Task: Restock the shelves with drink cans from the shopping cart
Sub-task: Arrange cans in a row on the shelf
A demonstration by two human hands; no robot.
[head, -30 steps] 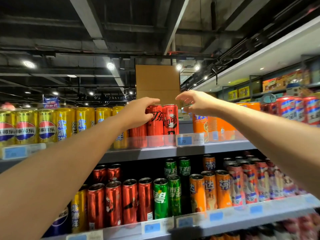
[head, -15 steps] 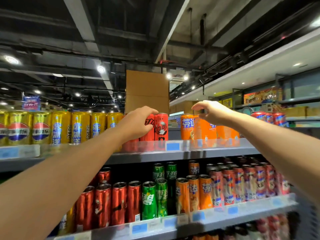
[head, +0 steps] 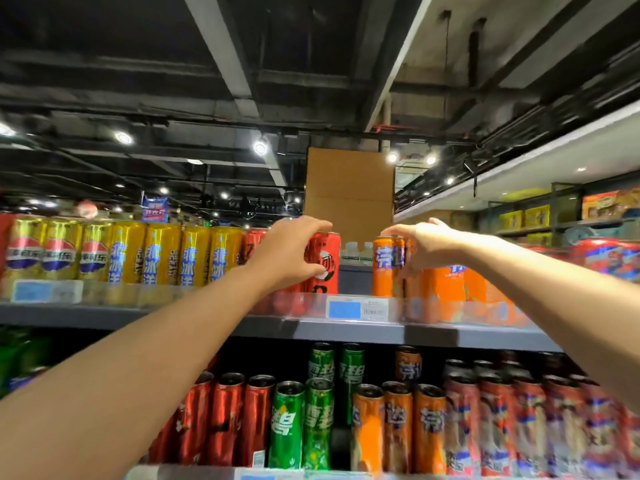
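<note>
Both hands are setting cans upright on the top shelf (head: 346,329)

The left hand (head: 287,252) is wrapping its fingers (head: 317,225) around a red cola can (head: 323,265) standing to its right, long axis vertical, while the right hand (head: 427,249) is pinching the rim of an orange soda can (head: 384,266) from above, fingertips (head: 391,233) pointing left; a bare gap is lying between the two cans
</note>
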